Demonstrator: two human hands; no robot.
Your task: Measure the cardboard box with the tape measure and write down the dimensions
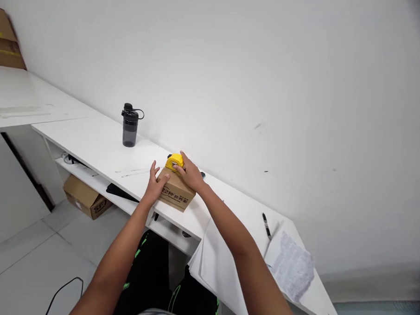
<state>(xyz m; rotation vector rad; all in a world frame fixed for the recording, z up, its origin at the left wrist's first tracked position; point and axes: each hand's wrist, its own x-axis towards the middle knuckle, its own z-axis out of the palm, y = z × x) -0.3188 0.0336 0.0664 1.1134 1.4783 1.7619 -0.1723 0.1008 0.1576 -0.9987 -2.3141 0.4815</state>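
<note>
A small cardboard box (pixel 178 193) with dark printing sits on the white desk in front of me. At its far edge is a yellow tape measure (pixel 174 161), with my right hand (pixel 190 171) closed around its right side. My left hand (pixel 155 184) rests against the left side of the box, its fingers apart and the thumb over the top edge. Part of a dark object (pixel 202 175) shows behind my right wrist; its kind is hidden.
A dark shaker bottle (pixel 129 128) stands further left on the desk (pixel 89 133). Paper sheets (pixel 219 260), a black pen (pixel 266 226) and a written page (pixel 292 263) lie to the right. The wall (pixel 251 85) rises behind. Below stands another cardboard box (pixel 85 196).
</note>
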